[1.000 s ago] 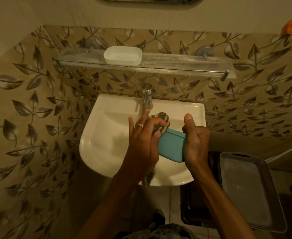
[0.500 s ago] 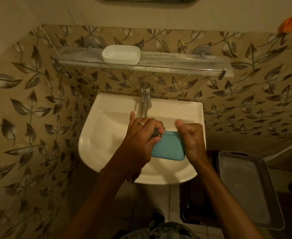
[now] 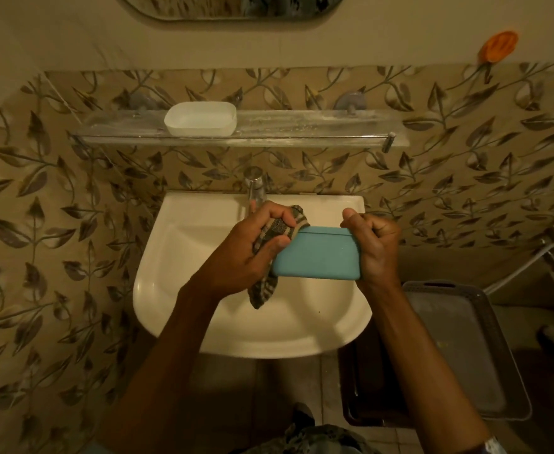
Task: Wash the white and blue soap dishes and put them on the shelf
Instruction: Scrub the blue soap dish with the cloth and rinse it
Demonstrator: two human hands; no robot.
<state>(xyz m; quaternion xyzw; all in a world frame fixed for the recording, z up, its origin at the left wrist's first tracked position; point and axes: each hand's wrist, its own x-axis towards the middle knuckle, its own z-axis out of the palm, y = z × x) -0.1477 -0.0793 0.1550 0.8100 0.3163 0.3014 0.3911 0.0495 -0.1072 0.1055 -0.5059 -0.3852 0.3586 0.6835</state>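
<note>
Closest to the viewer, to the right of the sink and lower than its rim, a grey tray is seen lying on something dark. Two bare forearms are stretched forward over the front of the sink. Above the basin, the blue soap dish is held clear of the porcelain, turned so that a smooth flat face is shown to the camera. Its right end is gripped by the right hand, whose fingers are curled over the far edge. At its left end a striped cloth is bunched in the left hand, whose fingers are clenched round the fabric. The cloth is pressed against the dish's upper left corner, and a loose tail hangs below the hand, over the basin. At the back of the sink, a chrome tap is partly hidden behind the left hand. Higher up the leaf-patterned wall, above the sink, a glass shelf is fixed, and the white soap dish is set upright on its left part. Further up and right of the sink, an orange object is stuck to the plain wall, and the lower edge of a mirror is seen straight above
</note>
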